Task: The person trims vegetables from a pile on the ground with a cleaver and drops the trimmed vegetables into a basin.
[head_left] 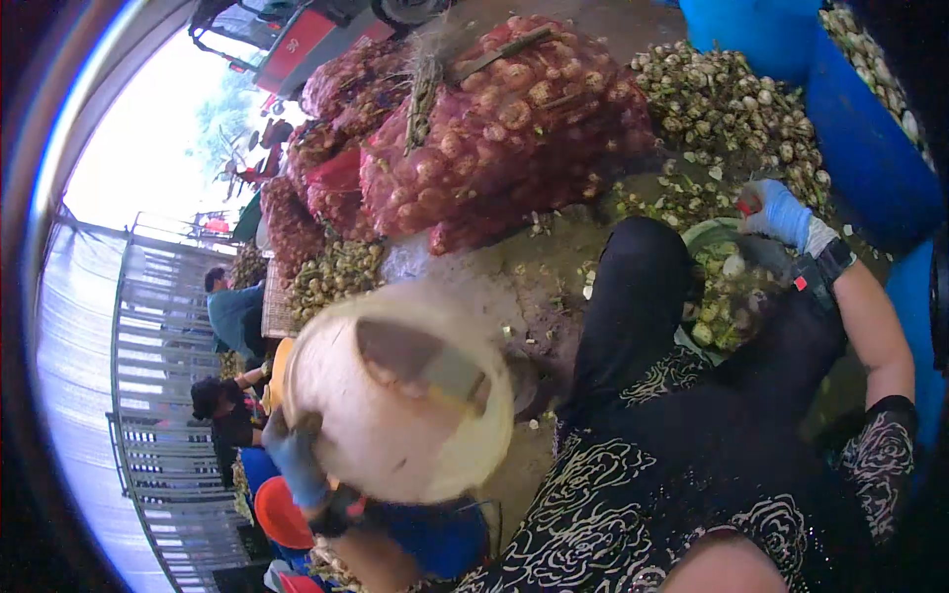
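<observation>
My left hand (300, 461), in a blue-grey glove, grips the rim of a large off-white plastic bucket (395, 445). The bucket is tilted and blurred by motion, with a brown and grey patch inside that I cannot make out. My right hand (781, 213), in a light blue glove, is closed above a green basin (710, 231) between my knees. Something small and red shows at its fingers; its kind is unclear. Pale and greenish bulbs (722, 296) lie in the basin, partly hidden by my wrist and leg.
Red mesh sacks (514, 119) full of bulbs stand ahead. Loose bulbs (741, 109) are heaped at the upper right, beside blue barrels (870, 128). Two people (232, 306) sit at the left before a metal fence (163, 395). A red basin (282, 512) stands at the lower left.
</observation>
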`<state>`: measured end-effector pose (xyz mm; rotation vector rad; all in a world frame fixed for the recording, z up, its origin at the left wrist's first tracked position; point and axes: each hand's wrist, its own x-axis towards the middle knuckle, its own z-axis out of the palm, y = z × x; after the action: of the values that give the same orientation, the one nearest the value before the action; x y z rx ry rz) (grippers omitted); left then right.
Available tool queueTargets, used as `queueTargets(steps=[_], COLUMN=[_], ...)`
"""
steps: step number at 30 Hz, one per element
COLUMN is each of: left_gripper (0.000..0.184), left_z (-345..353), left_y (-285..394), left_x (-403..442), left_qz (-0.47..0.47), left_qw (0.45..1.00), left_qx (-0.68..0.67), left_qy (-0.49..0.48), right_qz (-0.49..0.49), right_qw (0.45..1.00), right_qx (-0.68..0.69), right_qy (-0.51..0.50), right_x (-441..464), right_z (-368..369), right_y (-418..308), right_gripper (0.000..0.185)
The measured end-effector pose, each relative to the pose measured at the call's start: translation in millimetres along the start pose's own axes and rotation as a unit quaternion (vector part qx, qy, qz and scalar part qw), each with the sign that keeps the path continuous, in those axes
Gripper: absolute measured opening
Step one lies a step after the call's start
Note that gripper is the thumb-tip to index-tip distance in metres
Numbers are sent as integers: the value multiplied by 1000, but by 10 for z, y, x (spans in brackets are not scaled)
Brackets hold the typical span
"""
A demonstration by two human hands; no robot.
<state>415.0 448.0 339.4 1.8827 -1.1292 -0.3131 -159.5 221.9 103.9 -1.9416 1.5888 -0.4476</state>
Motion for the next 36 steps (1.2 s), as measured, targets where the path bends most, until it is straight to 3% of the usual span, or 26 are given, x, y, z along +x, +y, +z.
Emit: queueTargets(steps=[1,3,5,6,7,8,9,12,14,16,17,19,20,22,23,25,29,31,32,35,36], left_gripper=[17,14,14,15,16,16,14,17,18,19,19,19,25,30,39,65,68,65,52,20,24], left_z=[343,695,1270,1467,1707,1997,2261,2850,2697,2824,2910,2994,3013,3005,2883,2694,2808,3038,3105,3498,3776], left_y=[102,-214,-343,-734,-845,-695,-1059,-1722,-2306,-2635,-2782,-3062,-3205,-3030,-2555,-1972,-1754,-1773,-1576,-1464,-1703], left_x=[100,479,646,904,1015,901,1011,1141,884,688,561,307,191,-25,-131,-178,89,306,319,583,628], left_qz=[29,-22,-13,-26,-34,-70,-123,-114,-87,-73,-132,-198,-187,-182,-163,-89,-24,115,13,-39,74], left_qw=[999,998,996,992,993,992,974,974,990,991,984,972,976,972,957,938,965,943,963,881,869], left_qx=[32,-25,-60,-74,11,-28,-157,-180,-69,-74,-94,-114,-33,46,208,331,243,250,131,199,294], left_qy=[2,-47,-65,-96,-113,-96,-107,-83,-85,-85,-73,-61,-102,-144,-117,-48,-99,-188,-235,-428,-392], right_qz=[6,25,52,72,78,92,105,92,131,212,237,215,190,207,224,219,207,216,224,190,185], right_qw=[1000,999,997,994,993,995,994,991,985,977,971,975,976,974,971,974,974,971,969,972,971], right_qx=[-3,-29,-56,-79,-84,-36,13,-77,-96,-4,17,-34,-79,-46,-6,-19,-73,-83,-91,-104,-109], right_qy=[1,3,2,4,1,2,5,51,53,29,31,52,77,76,79,57,58,57,55,89,104], right_x=[-23,-50,-122,-145,-166,-187,-188,-177,-823,-952,-988,-1075,-1089,-1128,-1125,-1085,-1019,-1009,-1014,-1032,-1012], right_z=[-12,-28,-92,-114,-109,-106,-107,-32,-281,-430,-477,-371,-338,-396,-426,-489,-509,-561,-577,-497,-454], right_y=[3,-3,-111,-147,-116,-37,52,422,194,-171,-315,261,457,306,241,228,347,321,302,677,919], right_gripper=[42,42,42,42,42,44,45,54,67,77,72,69,66,62,58,57,50,49,48,47,47])
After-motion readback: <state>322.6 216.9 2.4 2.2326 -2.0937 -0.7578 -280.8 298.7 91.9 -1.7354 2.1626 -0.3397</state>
